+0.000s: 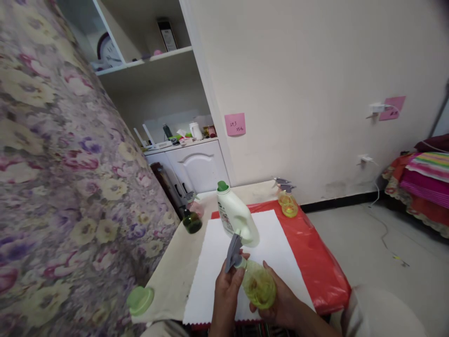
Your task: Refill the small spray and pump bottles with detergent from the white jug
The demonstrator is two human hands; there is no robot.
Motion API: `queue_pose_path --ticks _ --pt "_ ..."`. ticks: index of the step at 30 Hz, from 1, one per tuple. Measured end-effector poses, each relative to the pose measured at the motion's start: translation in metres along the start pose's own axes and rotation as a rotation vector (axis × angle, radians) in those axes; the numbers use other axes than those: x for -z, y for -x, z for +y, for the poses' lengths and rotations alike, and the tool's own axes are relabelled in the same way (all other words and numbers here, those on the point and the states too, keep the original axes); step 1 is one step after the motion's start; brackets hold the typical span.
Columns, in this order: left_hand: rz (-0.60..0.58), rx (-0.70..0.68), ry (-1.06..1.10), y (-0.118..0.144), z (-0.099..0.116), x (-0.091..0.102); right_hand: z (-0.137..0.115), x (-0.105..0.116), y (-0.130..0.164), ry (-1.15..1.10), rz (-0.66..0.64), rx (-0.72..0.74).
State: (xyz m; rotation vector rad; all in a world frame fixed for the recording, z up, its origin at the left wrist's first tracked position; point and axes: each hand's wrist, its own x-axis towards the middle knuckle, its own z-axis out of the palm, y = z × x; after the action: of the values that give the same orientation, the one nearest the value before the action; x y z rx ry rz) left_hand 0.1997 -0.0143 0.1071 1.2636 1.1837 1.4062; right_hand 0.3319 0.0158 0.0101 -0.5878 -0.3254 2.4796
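Note:
A yellow see-through spray bottle (259, 284) with a grey trigger head (233, 252) is held tilted above the white sheet (206, 271). My left hand (228, 283) grips it at the neck, just below the trigger head. Around the bottle's round body is wrapped my right hand (278, 299). Just beyond them a pale green detergent jug (236, 215) with a green cap stands on the sheet. Whether the spray head is fully screwed on cannot be made out.
Two yellow spray bottles (288, 206) stand at the back right on red plastic (308, 252). A dark green bottle (191, 222) and a pink one (196, 206) are at the back left. Near the left front corner lies a green cap (140, 299). A floral curtain (70, 187) hangs left.

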Motion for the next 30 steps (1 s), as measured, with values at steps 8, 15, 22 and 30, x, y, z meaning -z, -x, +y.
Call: queue_pose_path --ticks 8,15,22,30 --pt "0.032 -0.001 0.052 -0.005 -0.01 0.007 -0.002 -0.005 0.002 -0.005 0.014 0.031" --pt "0.133 -0.02 0.103 -0.009 -0.012 0.007 -0.001 -0.008 0.008 0.075 -0.021 0.176" --pt "0.093 0.022 0.132 -0.007 -0.006 0.007 -0.003 -0.003 0.008 0.105 -0.013 0.135" --pt "-0.055 -0.038 0.084 -0.003 -0.011 0.007 -0.004 -0.017 0.015 0.106 -0.048 -0.068"
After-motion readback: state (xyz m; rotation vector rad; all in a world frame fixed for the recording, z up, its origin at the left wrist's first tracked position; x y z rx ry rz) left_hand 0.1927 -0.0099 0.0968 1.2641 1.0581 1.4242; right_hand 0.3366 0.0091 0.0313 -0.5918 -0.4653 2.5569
